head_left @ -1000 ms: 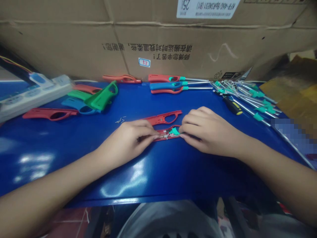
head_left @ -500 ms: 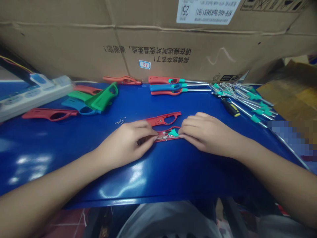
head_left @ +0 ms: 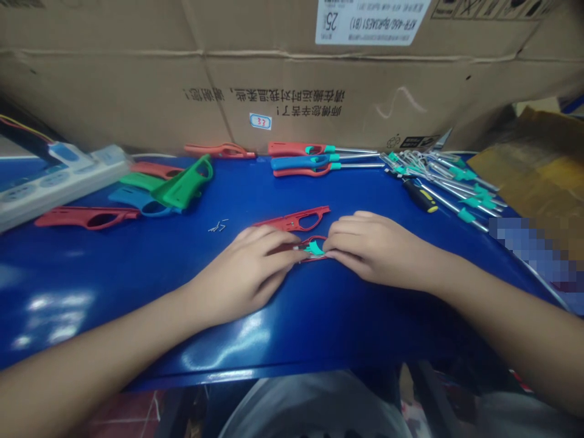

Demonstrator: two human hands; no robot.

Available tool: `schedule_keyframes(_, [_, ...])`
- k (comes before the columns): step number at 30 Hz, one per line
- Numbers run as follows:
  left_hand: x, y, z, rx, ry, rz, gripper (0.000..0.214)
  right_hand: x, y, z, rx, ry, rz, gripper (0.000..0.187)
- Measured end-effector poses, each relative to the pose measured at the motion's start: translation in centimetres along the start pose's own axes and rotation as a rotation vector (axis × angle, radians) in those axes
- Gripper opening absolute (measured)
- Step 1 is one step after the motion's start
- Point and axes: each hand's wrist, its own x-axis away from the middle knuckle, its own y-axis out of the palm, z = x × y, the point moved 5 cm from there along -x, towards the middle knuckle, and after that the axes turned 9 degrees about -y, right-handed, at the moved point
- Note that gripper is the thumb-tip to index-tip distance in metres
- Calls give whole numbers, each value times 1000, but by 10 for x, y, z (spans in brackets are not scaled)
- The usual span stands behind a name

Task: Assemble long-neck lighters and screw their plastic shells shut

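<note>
A red lighter half-shell point(head_left: 322, 238) lies on the blue table between my hands, with a green trigger point(head_left: 314, 247) and thin inner parts set in it. My left hand point(head_left: 258, 264) is closed over its left part, fingertips beside the trigger and hiding much of the shell. At the right end, my right hand point(head_left: 365, 246) pinches the shell close to the trigger; what else is between those fingers is hidden. Just behind lies a second red half-shell point(head_left: 292, 221), partly covered by my left hand. Several small screws point(head_left: 218, 225) are scattered to the left.
Loose red, blue and green shells point(head_left: 182, 185) lie at left near a white power strip point(head_left: 64, 182). Lighters with metal tubes point(head_left: 303, 162) lie at the back before a cardboard box point(head_left: 137, 91). To the right are metal tube parts point(head_left: 451, 176) and a screwdriver point(head_left: 422, 196).
My left hand has shifted right along the half-shell, its fingers now reaching the trigger and covering more of the inner parts. My right hand stays at the right end. The view has shifted slightly.
</note>
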Motion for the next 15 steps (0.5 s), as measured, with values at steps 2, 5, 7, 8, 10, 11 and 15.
schedule_keyframes(2, [0,1,-2,11,-2,0,39,1,-2,1,-25,13,-16,19])
schedule_keyframes(5, [1,2,-3,29,1,0,38,2,-4,3,-31,28,-23,16])
schedule_keyframes(7, [1,2,-3,33,3,0,39,2,-4,4,-36,35,-24,15])
schedule_keyframes(8, [1,1,-3,32,4,1,39,2,-3,4,-37,38,-28,15])
schedule_keyframes(10, [2,1,-3,29,9,8,40,2,-2,4,-29,41,-39,15])
schedule_keyframes(11, [2,1,-3,26,9,10,40,2,-2,4,-27,39,-42,15])
schedule_keyframes(15, [2,0,-2,35,8,21,37,2,-4,6,-97,38,-10,16])
